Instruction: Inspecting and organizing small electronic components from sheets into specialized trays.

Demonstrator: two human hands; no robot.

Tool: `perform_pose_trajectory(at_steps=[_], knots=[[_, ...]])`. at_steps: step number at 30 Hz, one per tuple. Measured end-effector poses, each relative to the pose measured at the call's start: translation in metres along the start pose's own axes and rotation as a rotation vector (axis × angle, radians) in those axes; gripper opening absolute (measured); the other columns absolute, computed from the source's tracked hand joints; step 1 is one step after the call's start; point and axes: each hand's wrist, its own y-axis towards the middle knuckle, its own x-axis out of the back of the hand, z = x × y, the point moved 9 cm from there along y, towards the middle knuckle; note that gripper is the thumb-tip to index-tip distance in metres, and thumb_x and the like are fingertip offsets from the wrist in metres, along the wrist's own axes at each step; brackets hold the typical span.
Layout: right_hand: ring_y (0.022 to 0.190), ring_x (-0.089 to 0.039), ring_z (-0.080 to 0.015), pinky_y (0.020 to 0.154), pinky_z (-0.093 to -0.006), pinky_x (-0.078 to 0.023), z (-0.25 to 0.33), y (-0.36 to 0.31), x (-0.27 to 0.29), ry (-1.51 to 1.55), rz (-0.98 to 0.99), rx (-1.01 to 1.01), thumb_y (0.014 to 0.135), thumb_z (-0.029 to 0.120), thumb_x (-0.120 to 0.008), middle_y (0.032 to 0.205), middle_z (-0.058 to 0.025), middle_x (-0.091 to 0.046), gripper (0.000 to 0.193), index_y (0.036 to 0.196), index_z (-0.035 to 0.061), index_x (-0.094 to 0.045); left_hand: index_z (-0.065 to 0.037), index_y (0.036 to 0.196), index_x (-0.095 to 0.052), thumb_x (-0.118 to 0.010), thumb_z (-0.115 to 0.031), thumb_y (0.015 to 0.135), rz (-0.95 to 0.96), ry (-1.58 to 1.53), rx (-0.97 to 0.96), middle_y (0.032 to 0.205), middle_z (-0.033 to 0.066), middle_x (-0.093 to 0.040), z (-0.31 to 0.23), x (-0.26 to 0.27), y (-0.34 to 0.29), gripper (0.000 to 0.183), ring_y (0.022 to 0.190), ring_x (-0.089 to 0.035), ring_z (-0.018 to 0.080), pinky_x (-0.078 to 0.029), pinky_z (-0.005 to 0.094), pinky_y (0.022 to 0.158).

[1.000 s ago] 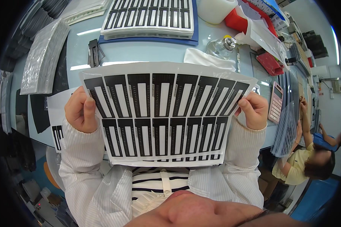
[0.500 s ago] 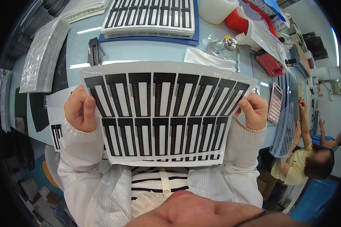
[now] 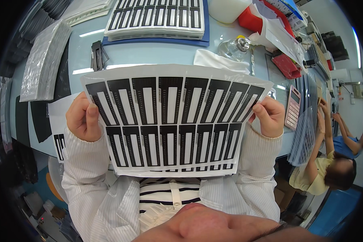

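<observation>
A wide white sheet (image 3: 176, 124) printed with two rows of black frames around white strips is stretched between my hands. My left hand (image 3: 84, 117) pinches its left edge, thumb on the front. On the opposite edge my right hand (image 3: 268, 115) grips the same way. The sheet bows a little and tilts toward me, its lower part close to my chest. Another printed edge peeks out beneath its bottom border; whether that is a second sheet I cannot tell. Beyond it, a stack of similar printed sheets (image 3: 155, 20) lies on a blue board (image 3: 149, 40).
A glass pump bottle (image 3: 234, 48) and a white cloth (image 3: 220, 61) stand beyond the sheet. Small black strips (image 3: 97, 55) and a plastic-wrapped stack (image 3: 44, 60) lie left. On the right are a pink calculator (image 3: 293, 108), a red bin (image 3: 252, 18), clear plastic sheets (image 3: 303, 137) and co-workers.
My hands and the sheet have barely moved, the sheet's upper left corner shifting slightly left. At the right, the co-workers' arms have changed position.
</observation>
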Motion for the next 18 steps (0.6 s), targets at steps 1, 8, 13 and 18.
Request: perform_pose_trajectory(at_steps=[1,8,13,18], knots=[[0.059,-0.055,-0.0098,0.051,-0.0196,-0.044,0.0002,0.0002,-0.0003,-0.001,0.005,0.001,0.086,0.006,-0.061,0.079,-0.0082,-0.061,0.015,0.083,-0.0080,-0.063,0.002,0.074,-0.052,-0.047,-0.015,0.095,-0.003,-0.005,-0.002,0.070,0.0108,-0.057,-0.0001,0.0000,-0.0002,0.028,0.057,-0.049,0.0136,-0.037,0.0241,0.053],[0.059,-0.055,-0.0099,0.051,-0.0197,-0.044,0.0004,-0.0001,-0.0002,0.007,0.000,0.009,0.087,0.006,-0.060,0.079,-0.0080,-0.061,0.014,0.083,-0.0081,-0.063,0.002,0.073,-0.052,-0.047,-0.015,0.095,-0.015,0.004,-0.002,0.070,0.0109,-0.057,-0.0002,-0.0002,-0.0001,0.028,0.057,-0.049,0.0131,-0.036,0.0240,0.052],[0.059,-0.055,-0.0096,0.052,-0.0198,-0.044,0.0012,0.0005,-0.0003,0.001,0.006,0.001,0.086,0.004,-0.060,0.080,-0.0079,-0.061,0.013,0.084,-0.0083,-0.063,0.003,0.075,-0.052,-0.047,-0.018,0.096,-0.004,-0.016,0.003,0.073,0.0110,-0.058,-0.0007,-0.0013,0.0004,0.030,0.059,-0.050,0.0125,-0.038,0.0237,0.054],[0.059,-0.054,-0.0094,0.053,-0.0199,-0.043,0.0020,0.0004,-0.0013,0.019,0.005,-0.018,0.086,0.003,-0.060,0.080,-0.0079,-0.062,0.012,0.085,-0.0085,-0.063,0.003,0.078,-0.053,-0.046,-0.022,0.097,0.018,-0.013,0.039,0.077,0.0114,-0.059,0.0022,-0.0024,-0.0014,0.032,0.062,-0.052,0.0120,-0.040,0.0231,0.057]])
